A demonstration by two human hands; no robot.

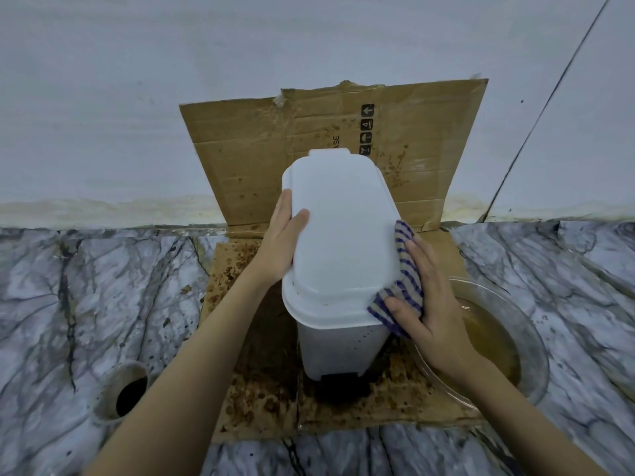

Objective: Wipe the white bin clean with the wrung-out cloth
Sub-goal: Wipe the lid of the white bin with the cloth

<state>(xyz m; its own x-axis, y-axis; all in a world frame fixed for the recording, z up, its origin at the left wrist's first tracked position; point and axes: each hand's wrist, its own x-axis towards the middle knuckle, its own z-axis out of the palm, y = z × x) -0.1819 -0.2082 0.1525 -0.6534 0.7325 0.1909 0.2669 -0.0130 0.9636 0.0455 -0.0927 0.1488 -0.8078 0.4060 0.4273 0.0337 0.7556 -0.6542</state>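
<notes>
The white bin [340,235] stands upright, lid closed, near the middle of a stained cardboard sheet [247,400] on the marble floor [103,286]. The sheet's far edge folds up against the wall. The wiping step is in hand. The right hand [433,304] presses the striped cloth [405,266] flat against the right side of the lid and the rim below it, with its fingers [417,250] straight and spread apart over the fabric. The left hand [280,242] braces the opposite side, its palm and straight fingers laid along the lid's left edge and its thumb resting on top, pressing rather than curling round. The lid top looks fairly clean, though some brownish marks show along the rim at the near left. The body below, down to the dark pedal [340,379], may not have been reached. The next move probably calls for dragging the cloth along the right side and round the near rim under steady pressure. The left hand must counter that push so the light bin does not slide toward the sheet's left edge. A bowl [536,355] of brown water sits just beside the bin off the sheet's right edge, close under the right wrist, so a wide stroke could knock it. A paper cup [117,389] lies on the floor beyond the near left corner.
</notes>
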